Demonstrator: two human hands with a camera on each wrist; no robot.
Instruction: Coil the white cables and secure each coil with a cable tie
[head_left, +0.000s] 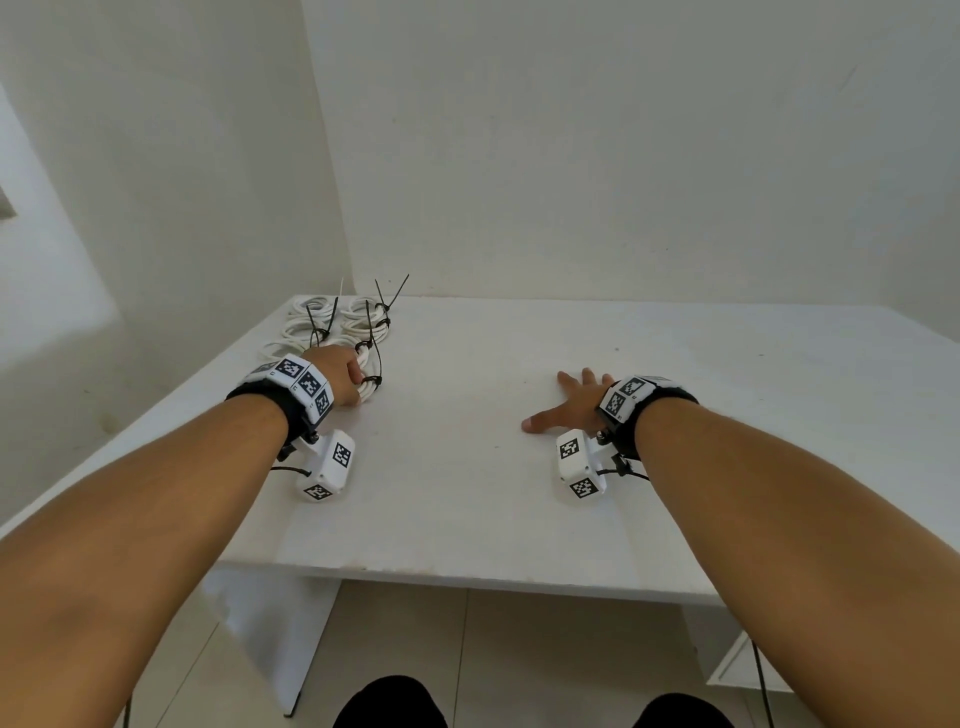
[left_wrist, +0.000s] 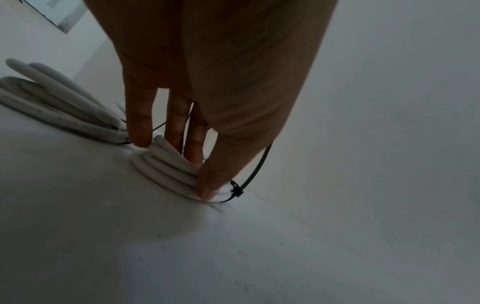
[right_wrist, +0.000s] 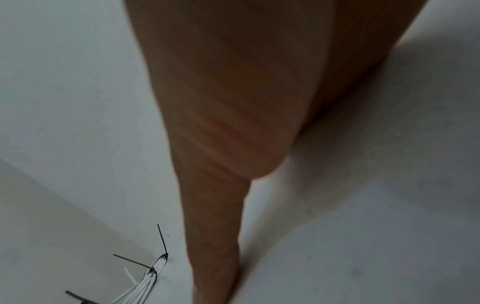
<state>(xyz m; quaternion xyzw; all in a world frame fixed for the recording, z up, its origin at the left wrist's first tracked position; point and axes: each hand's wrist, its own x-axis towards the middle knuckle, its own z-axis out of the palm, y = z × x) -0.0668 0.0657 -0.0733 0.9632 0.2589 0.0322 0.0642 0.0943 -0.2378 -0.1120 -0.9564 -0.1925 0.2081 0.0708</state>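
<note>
My left hand (head_left: 344, 375) is at the back left of the white table (head_left: 483, 499) and holds a white cable coil (head_left: 367, 389) between thumb and fingers. In the left wrist view the fingertips (left_wrist: 141, 142) sit on the far side of the coil (left_wrist: 161, 170) and the thumb near a black cable tie (left_wrist: 236, 190) closed round it. The tie's tail sticks up (head_left: 375, 358). My right hand (head_left: 569, 402) lies flat on the table to the right, fingers spread, holding nothing. The right wrist view shows only its palm and thumb (right_wrist: 215, 236).
Several other tied white coils (head_left: 311, 319) (head_left: 366, 317) lie beyond my left hand in the table's back left corner, with black tie tails standing up; they also show as coils (left_wrist: 64, 107) and as coils (right_wrist: 148, 283). Walls close the back and left. The table's front edge (head_left: 467, 574) is near me.
</note>
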